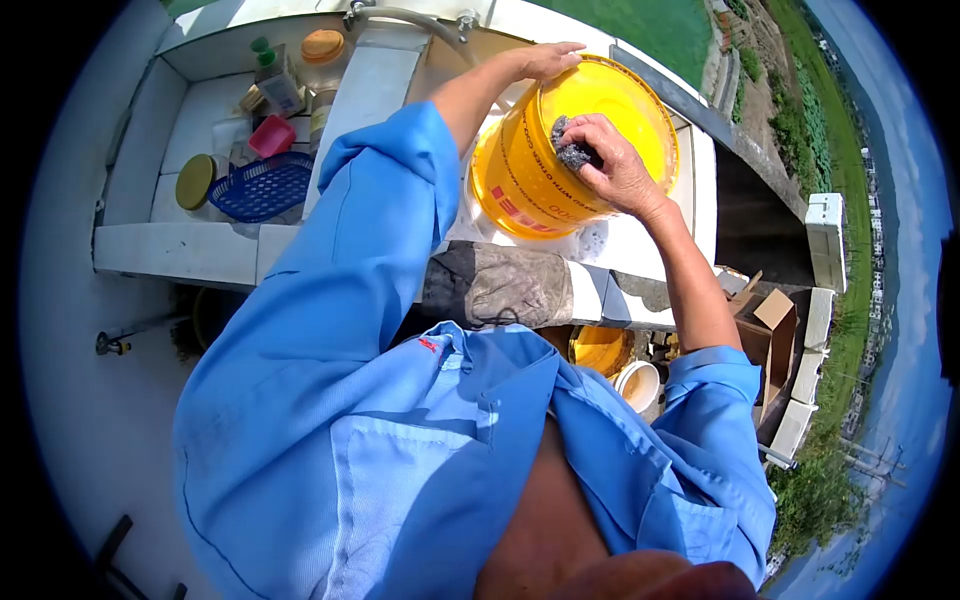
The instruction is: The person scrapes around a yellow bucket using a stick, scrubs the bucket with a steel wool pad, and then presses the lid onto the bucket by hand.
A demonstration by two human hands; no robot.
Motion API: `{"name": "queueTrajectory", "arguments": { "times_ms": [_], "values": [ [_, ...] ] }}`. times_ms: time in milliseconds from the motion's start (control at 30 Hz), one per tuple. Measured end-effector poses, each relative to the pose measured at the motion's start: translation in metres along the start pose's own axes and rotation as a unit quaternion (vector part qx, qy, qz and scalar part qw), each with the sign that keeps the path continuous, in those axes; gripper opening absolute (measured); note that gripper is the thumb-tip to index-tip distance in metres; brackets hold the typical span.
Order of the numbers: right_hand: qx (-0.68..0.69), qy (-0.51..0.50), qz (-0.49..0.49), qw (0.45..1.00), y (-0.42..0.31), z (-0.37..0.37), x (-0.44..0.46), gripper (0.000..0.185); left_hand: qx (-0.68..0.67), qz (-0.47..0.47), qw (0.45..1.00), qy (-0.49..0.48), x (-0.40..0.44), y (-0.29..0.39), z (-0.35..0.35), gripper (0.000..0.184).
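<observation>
A large yellow plastic bucket (pixel 530 150) with dark and red printing stands tilted on a white tiled ledge. I cannot tell whether its round upper face is the mouth or the base. My left hand (pixel 548 62) grips the bucket's upper edge on the far left, its fingers partly stretched over the rim. Pressed against the printed side is a grey metal scouring pad (pixel 572 156), pinched in the curled fingers of my right hand (pixel 615 165). Suds (pixel 592 238) lie on the tiles below the bucket.
Left of a tiled divider (pixel 370 85) stand a blue basket (pixel 262 187), a pink container (pixel 272 136), a pump bottle (pixel 278 82) and jars. A hose (pixel 420 18) runs behind. A dark cloth (pixel 495 283) drapes over the front edge. Below are a white bucket (pixel 637 385) and cardboard box (pixel 768 335).
</observation>
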State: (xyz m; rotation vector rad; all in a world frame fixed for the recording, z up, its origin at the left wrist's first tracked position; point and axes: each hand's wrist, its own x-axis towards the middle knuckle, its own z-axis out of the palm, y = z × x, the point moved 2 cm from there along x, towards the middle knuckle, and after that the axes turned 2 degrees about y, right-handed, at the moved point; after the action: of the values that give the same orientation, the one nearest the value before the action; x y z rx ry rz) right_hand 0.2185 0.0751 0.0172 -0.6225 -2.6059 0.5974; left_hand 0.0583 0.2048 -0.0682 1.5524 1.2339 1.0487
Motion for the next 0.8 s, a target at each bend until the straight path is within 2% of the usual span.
{"name": "queueTrajectory", "arguments": {
  "times_ms": [33,67,100,133,167,233,267,300,333,367,433,467,500,567,600,700,800],
  "values": [
    [0.015,0.01,0.007,1.0,0.006,0.0,0.004,0.033,0.029,0.034,0.996,0.071,-0.001,-0.001,-0.002,0.049],
    [0.008,0.006,0.013,1.0,0.009,-0.004,0.007,0.031,-0.068,-0.003,0.984,0.167,-0.013,0.004,-0.01,0.055],
    [-0.007,0.016,0.009,1.0,0.014,-0.008,0.009,0.029,-0.052,0.009,0.955,0.292,-0.034,0.008,-0.015,0.056],
    [-0.05,0.031,0.002,0.998,0.023,-0.013,0.012,0.028,-0.056,0.042,0.926,0.372,-0.062,0.007,-0.009,0.053],
    [-0.092,0.044,-0.005,0.995,0.034,-0.018,0.013,0.027,0.007,0.035,0.918,0.394,-0.101,0.02,-0.002,0.052],
    [-0.095,0.109,0.081,0.986,0.06,-0.029,0.018,0.021,0.016,-0.003,0.935,0.355,-0.151,0.019,0.027,0.068],
    [-0.086,0.082,0.113,0.987,0.067,-0.033,0.02,0.022,0.027,-0.027,0.943,0.331,-0.165,0.018,0.042,0.076],
    [-0.077,0.056,0.145,0.985,0.069,-0.036,0.023,0.024,0.029,-0.027,0.942,0.333,-0.174,0.025,0.052,0.076],
    [-0.018,0.021,0.145,0.989,0.06,-0.032,0.026,0.025,0.062,-0.045,0.952,0.296,-0.177,0.031,0.063,0.084],
    [-0.021,-0.02,0.091,0.995,0.055,-0.025,0.028,0.027,0.093,-0.066,0.959,0.259,-0.177,0.035,0.074,0.093],
    [0.039,-0.083,-0.003,0.996,0.044,-0.011,0.034,0.03,0.067,-0.087,0.959,0.26,-0.169,0.037,0.086,0.1],
    [0.034,-0.087,-0.047,0.995,0.038,-0.004,0.038,0.032,0.06,-0.111,0.961,0.244,-0.166,0.039,0.088,0.098],
    [0.035,-0.087,-0.051,0.994,0.042,-0.004,0.043,0.032,0.062,-0.111,0.96,0.248,-0.163,0.035,0.09,0.098],
    [0.022,-0.109,-0.106,0.988,0.055,-0.003,0.056,0.032,0.053,-0.057,0.949,0.307,-0.164,0.024,0.099,0.092],
    [-0.001,-0.077,-0.14,0.987,0.065,-0.002,0.06,0.032,0.069,-0.066,0.945,0.314,-0.163,0.02,0.103,0.089],
    [-0.023,0.015,-0.025,0.999,0.118,-0.013,0.081,0.021,0.074,-0.069,0.944,0.315,-0.161,0.021,0.105,0.089],
    [-0.045,0.035,0.002,0.998,0.115,-0.006,0.08,0.02,0.066,-0.066,0.944,0.317,-0.156,0.018,0.102,0.087]
  ]
}}
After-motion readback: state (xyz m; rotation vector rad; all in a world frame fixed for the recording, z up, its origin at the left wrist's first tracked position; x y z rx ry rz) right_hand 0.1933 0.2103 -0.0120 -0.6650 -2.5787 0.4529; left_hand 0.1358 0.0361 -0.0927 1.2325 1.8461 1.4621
